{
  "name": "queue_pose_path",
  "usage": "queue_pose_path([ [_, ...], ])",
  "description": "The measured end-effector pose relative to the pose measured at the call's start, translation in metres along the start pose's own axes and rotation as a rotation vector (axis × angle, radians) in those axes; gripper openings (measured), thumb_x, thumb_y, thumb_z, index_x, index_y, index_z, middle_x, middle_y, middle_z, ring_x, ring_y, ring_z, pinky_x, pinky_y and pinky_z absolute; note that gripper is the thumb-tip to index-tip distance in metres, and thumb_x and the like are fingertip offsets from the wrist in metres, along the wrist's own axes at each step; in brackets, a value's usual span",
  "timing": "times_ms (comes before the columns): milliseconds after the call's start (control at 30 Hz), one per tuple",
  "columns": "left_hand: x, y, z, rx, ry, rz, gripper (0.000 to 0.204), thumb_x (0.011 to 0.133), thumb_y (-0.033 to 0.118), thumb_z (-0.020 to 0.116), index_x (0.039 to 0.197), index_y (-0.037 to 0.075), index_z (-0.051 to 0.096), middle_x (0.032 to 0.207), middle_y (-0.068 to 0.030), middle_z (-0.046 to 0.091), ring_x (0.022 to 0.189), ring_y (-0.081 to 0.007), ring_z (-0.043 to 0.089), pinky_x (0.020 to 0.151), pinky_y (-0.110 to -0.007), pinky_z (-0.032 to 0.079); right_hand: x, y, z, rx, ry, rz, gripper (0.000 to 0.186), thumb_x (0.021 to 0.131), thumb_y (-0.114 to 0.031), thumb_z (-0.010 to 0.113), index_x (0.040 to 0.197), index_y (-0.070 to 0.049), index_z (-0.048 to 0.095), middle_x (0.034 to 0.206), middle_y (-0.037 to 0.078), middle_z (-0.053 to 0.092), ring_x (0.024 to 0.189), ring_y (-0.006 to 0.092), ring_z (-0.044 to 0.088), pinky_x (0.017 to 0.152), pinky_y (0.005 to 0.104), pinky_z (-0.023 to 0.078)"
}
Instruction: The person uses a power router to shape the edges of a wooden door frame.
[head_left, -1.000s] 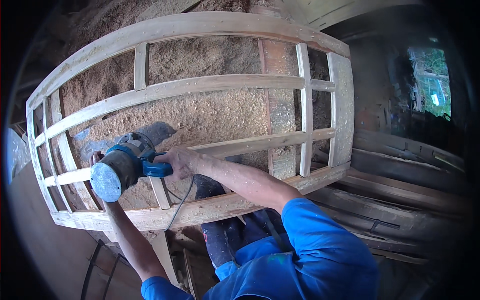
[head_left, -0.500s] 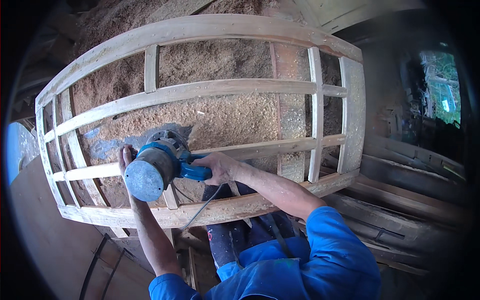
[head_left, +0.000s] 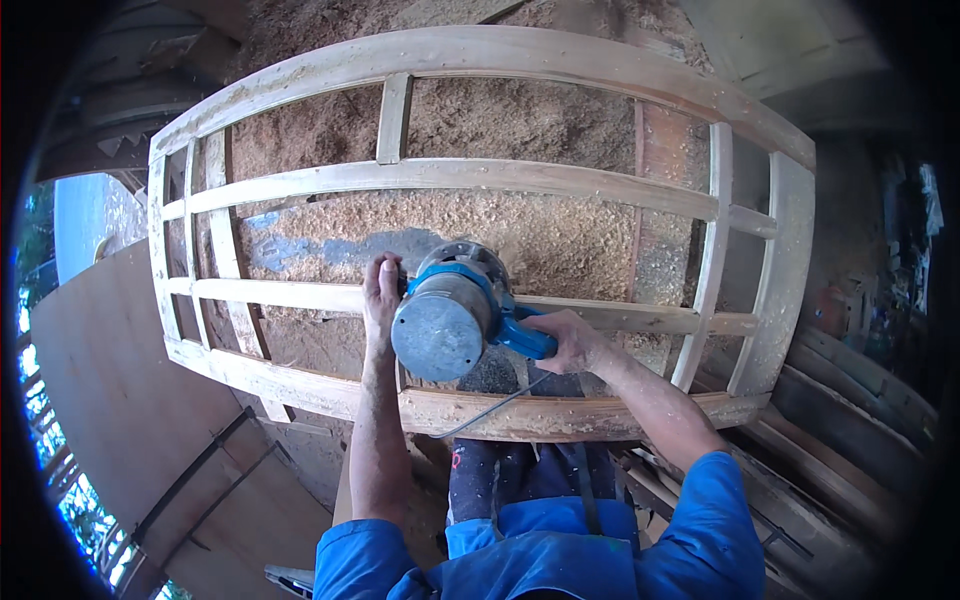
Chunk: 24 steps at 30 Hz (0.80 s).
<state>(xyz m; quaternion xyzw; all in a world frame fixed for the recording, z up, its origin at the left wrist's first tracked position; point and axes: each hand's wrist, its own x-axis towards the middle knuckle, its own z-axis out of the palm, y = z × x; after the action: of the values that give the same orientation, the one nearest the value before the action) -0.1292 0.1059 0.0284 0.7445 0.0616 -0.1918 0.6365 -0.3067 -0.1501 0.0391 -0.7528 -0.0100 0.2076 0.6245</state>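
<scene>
A router with a grey metal motor housing and blue body stands on the lower middle rail of a wooden lattice frame. My right hand is closed around its blue handle on the right. On the other side, my left hand grips the router by its left side; the housing and my own fingers partly hide that hold. The router's base shows behind the housing, while its bit is hidden. A thin grey cord runs from the tool down over the front rail.
Sawdust and wood shavings lie thick beneath and behind the frame. A large plywood sheet leans at the left. Stacked boards lie at the right, and my legs are close against the frame's front rail.
Both hands have moved the router to the right along the rail. The head view has also shifted, so the frame sits farther right in the picture.
</scene>
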Motion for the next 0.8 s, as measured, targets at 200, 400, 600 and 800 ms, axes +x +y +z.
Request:
queue_pose_path([
  [200, -0.022, 0.013, 0.039, 0.136, -0.037, -0.012, 0.023, 0.104, 0.022, 0.044, 0.106, 0.004, 0.058, 0.077, -0.0007, 0.052, 0.071, -0.0086, 0.049, 0.065, -0.026, 0.044, -0.029, 0.014, -0.025, -0.039, -0.024, 0.028, 0.059, 0.060, -0.012, 0.075, 0.118, -0.011, 0.063, 0.096, 0.012, 0.069, 0.087, 0.0285, 0.068, 0.077, 0.0374, 0.053],
  [400, -0.034, -0.001, 0.028, 0.113, 0.043, -0.101, 0.024, 0.104, 0.024, 0.045, 0.105, 0.004, 0.058, 0.079, -0.0023, 0.056, 0.073, -0.0088, 0.051, 0.066, -0.028, 0.045, -0.020, 0.007, -0.040, 0.004, -0.162, 0.063, 0.058, 0.062, -0.012, 0.073, 0.119, -0.006, 0.063, 0.093, 0.012, 0.068, 0.085, 0.0241, 0.067, 0.077, 0.0336, 0.051],
  [600, -0.040, 0.017, 0.022, 0.207, 0.078, -0.069, 0.023, 0.104, 0.024, 0.045, 0.107, 0.005, 0.058, 0.080, -0.0002, 0.055, 0.072, -0.0076, 0.049, 0.065, -0.026, 0.043, -0.003, 0.021, -0.046, -0.045, -0.214, -0.071, 0.057, 0.061, -0.014, 0.073, 0.116, -0.004, 0.064, 0.088, 0.013, 0.068, 0.078, 0.0241, 0.067, 0.073, 0.0348, 0.053],
  [800, -0.036, -0.002, -0.005, 0.087, 0.114, -0.069, 0.023, 0.104, 0.024, 0.045, 0.107, 0.005, 0.057, 0.078, 0.0003, 0.053, 0.070, -0.0081, 0.048, 0.063, -0.027, 0.043, 0.023, 0.010, -0.044, -0.129, -0.300, -0.032, 0.063, 0.058, -0.014, 0.077, 0.120, -0.010, 0.062, 0.098, 0.011, 0.070, 0.089, 0.0291, 0.069, 0.077, 0.0375, 0.056],
])
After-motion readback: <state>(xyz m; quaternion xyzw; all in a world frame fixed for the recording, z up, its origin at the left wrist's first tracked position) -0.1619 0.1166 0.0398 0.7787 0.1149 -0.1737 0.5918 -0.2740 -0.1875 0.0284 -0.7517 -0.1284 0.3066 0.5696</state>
